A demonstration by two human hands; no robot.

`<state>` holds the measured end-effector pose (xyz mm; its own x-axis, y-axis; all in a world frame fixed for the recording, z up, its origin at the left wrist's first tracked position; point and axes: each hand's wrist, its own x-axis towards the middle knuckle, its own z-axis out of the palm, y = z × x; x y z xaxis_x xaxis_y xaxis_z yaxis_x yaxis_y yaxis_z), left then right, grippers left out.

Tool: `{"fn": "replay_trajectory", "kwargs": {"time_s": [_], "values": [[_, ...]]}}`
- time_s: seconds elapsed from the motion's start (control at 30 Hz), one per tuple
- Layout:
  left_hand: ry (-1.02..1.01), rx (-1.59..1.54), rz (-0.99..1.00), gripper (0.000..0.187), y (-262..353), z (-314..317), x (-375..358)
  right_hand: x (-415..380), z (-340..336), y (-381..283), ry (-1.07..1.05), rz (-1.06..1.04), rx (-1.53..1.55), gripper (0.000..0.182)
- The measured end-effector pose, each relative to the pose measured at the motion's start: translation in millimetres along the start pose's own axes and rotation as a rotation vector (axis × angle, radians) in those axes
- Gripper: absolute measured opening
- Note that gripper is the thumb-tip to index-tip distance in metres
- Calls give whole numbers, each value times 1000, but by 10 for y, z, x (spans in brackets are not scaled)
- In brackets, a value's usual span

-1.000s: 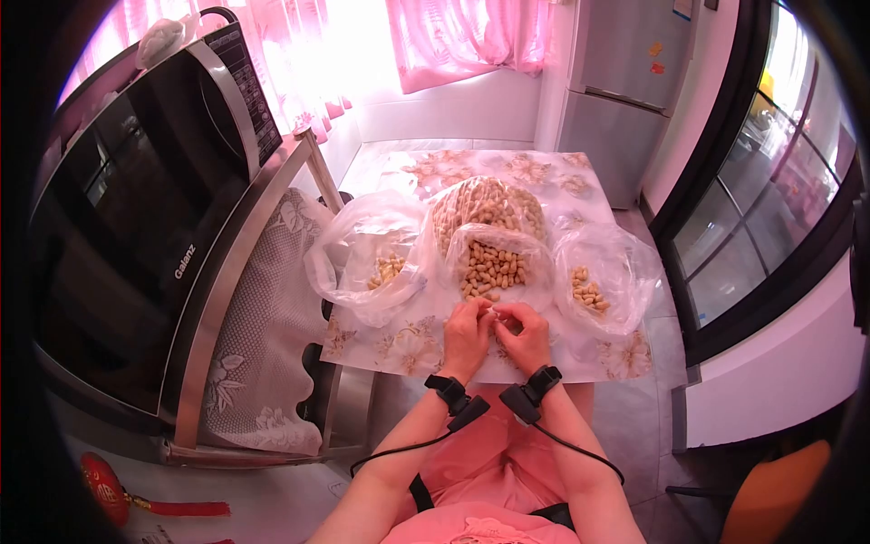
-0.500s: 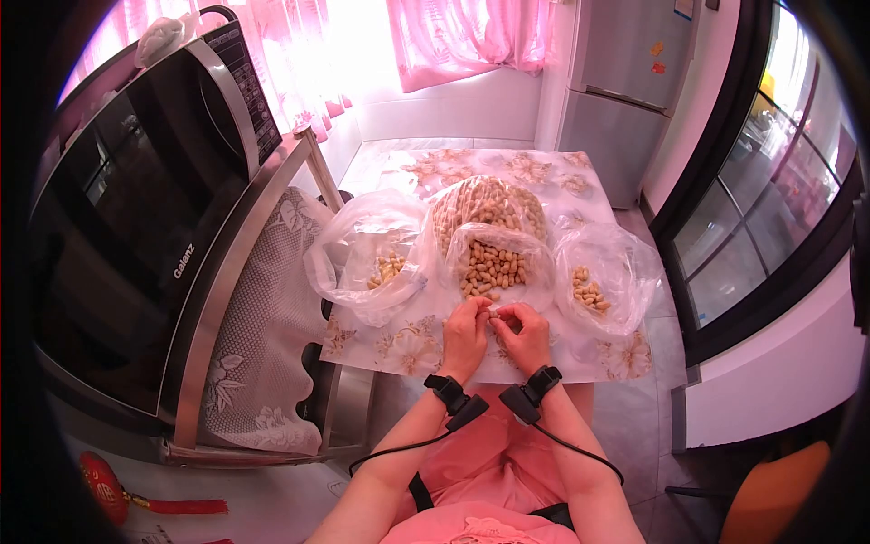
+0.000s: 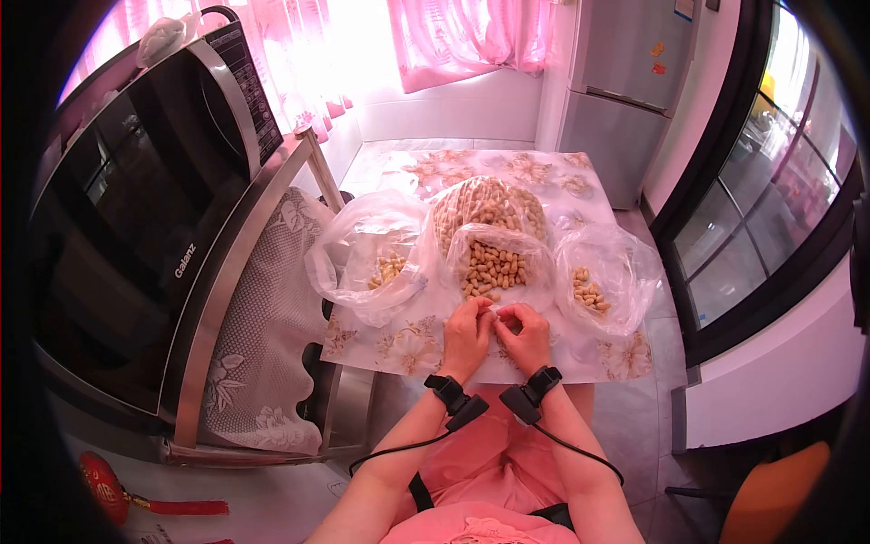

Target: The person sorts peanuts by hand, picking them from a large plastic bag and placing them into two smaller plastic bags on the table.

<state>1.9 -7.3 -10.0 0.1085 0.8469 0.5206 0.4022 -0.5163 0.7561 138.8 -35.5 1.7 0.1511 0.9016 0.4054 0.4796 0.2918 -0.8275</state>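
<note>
My left hand (image 3: 466,337) and my right hand (image 3: 523,337) meet at the fingertips above the near part of the table. Both are closed in a pinch around a small pale peanut, mostly covered by the fingers. Just beyond them, a large clear plastic bag full of unshelled peanuts (image 3: 494,266) lies with its mouth toward me. On the left, an open plastic bag (image 3: 340,272) holds a small heap of pale peanuts (image 3: 387,270). To the right, another open bag (image 3: 625,272) contains a few light-brown peanuts or shells (image 3: 589,290).
Under the bags is a table with a floral cover (image 3: 408,352). A Galanz microwave (image 3: 118,245) stands on a metal rack at the left, close to the table. A grey fridge (image 3: 616,100) is at the back right, and an orange chair (image 3: 775,494) at the lower right.
The fingertips have shifted very slightly around the peanut, with the right-hand fingers curling a little closer to the left. The bags look unchanged.
</note>
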Motion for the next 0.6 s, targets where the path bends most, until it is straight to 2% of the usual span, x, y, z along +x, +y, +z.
{"fn": "replay_trajectory", "kwargs": {"time_s": [0.2,0.27,0.6], "values": [[2,-4,-6,17,19,-3,1,-4,0,-9,-1,1,6,14],[2,-56,-61,16,55,-7,6,-1,0,-10,-4,4,10,14],[0,-60,-26,11,68,-23,6,0,-11,-24,-6,-14,13,12]]}}
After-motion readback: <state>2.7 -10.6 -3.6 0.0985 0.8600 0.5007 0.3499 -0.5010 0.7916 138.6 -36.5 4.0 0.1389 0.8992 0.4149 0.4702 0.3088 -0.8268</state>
